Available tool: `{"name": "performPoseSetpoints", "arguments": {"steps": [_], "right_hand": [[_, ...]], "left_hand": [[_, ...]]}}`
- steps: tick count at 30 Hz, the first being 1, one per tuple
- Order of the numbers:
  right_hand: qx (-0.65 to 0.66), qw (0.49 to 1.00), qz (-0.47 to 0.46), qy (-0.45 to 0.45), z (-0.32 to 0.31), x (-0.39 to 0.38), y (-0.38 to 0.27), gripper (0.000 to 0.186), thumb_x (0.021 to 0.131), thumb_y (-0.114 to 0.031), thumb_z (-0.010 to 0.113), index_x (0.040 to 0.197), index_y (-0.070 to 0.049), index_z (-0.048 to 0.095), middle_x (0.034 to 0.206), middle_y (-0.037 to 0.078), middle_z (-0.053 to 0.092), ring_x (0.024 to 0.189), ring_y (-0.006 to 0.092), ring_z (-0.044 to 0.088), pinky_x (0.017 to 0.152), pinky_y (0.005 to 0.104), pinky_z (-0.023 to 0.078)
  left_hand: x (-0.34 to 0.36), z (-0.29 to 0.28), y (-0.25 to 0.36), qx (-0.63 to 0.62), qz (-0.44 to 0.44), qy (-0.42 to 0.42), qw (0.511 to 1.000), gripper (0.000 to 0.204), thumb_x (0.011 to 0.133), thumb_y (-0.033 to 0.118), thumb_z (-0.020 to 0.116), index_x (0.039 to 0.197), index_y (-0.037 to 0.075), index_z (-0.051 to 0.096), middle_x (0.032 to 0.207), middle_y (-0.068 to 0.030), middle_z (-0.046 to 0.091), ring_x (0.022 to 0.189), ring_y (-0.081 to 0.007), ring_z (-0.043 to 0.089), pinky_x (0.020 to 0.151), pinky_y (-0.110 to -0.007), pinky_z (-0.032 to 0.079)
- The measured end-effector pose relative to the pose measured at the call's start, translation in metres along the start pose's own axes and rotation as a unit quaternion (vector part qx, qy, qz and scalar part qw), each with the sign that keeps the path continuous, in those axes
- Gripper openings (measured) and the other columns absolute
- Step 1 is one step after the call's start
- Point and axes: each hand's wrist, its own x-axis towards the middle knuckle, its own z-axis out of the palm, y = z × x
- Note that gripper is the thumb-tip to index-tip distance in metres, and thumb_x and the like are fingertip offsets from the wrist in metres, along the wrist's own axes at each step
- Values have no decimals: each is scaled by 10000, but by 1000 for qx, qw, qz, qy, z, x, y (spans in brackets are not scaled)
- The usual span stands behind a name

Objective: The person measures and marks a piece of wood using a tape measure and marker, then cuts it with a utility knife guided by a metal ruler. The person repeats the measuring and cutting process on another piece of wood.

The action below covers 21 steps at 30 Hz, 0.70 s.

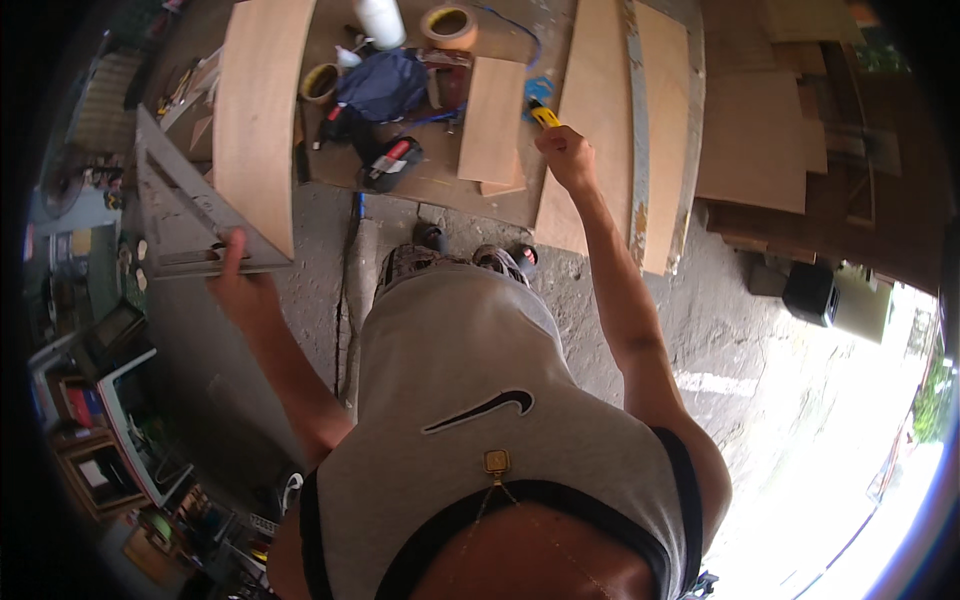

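Nearest is the person's grey sleeveless shirt (480, 400), and below it two shoes (470, 255) on a rough grey concrete floor (700, 330); sunlight washes the floor pale at the lower right. The left hand (240, 285) grips a large grey metal framing square (175, 215), thumb laid up along its lower bar, the other fingers curled beneath it; the triangle spreads up and outward from the fingertips. The right hand (565, 150) is a closed fist around a yellow utility knife (543, 116), whose tip juts just past the knuckles against a plywood panel (600, 120). Beyond the fingers lie a long plywood board (260, 110), a small plywood offcut (492, 120), a red-and-black cordless drill (385, 160), a blue cloth (385, 85), a tape roll (448, 25) and a white bottle (380, 20); stacked sheets (760, 130) sit far right; cluttered shelves (110, 400) line the left edge.
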Motion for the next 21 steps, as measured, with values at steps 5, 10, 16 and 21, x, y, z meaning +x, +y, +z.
{"name": "performPoseSetpoints", "arguments": {"steps": [5,10,16,21], "right_hand": [[10,992,-79,-96,67,4,-67,248,778,-202,736,949,-29,688,792,128,704,733,214,694,683,324,551],[81,975,-141,-153,130,-13,-117,201,803,-147,702,963,-25,683,813,128,706,729,205,689,681,321,551],[85,982,-135,-105,59,41,-114,212,836,-119,655,1023,-20,665,898,111,698,790,194,669,731,325,540],[-149,986,-66,16,-24,23,-40,224,837,-127,655,1037,-25,657,913,115,693,806,200,665,739,328,538]], "left_hand": [[55,-41,52,-170,-87,181,965,412,805,78,718,1145,-96,563,1120,-140,565,1058,-244,549,942,-350,441],[69,-75,60,-234,-1,162,959,445,783,1,709,1185,-84,539,1136,-129,560,1062,-231,552,946,-377,451],[81,-156,63,-223,45,221,948,387,777,-53,687,1141,-71,558,1014,-115,618,943,-220,615,899,-378,481],[107,-173,59,-224,73,244,941,370,737,-108,694,1082,-42,580,973,-94,630,900,-199,621,854,-346,486]]}}
